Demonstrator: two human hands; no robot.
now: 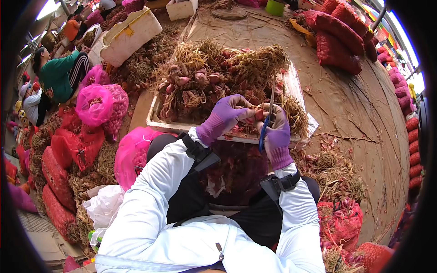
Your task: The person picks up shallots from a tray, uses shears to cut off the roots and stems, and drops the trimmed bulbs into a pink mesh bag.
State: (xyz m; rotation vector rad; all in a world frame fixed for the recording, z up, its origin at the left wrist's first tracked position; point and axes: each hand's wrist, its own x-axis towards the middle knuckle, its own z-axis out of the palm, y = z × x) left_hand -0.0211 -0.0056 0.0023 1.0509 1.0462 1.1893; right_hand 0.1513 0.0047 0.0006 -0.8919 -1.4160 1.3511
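Observation:
Both hands wear purple work gloves over the near edge of a white foam box (299, 88). The box is heaped with bunches of shallots (200, 79) with dry brown stalks and roots. My left hand (226, 116) is closed, its fingertips pinching a small reddish shallot (258, 114). My right hand (277, 136) is closed around blue-handled scissors (264, 130), the blades pointing up and away. Its fingertips meet the left ones at the shallot. How the fingers sit in the handle loops is partly hidden.
Pink mesh bags (98, 104) and red mesh sacks (58, 179) stand on the left, near a seated person in green (59, 73). An empty-looking foam box (129, 38) tilts at the far left. Dry trimmings (332, 173) and a red net bag (341, 223) lie right. Red sacks (337, 41) lie beyond.

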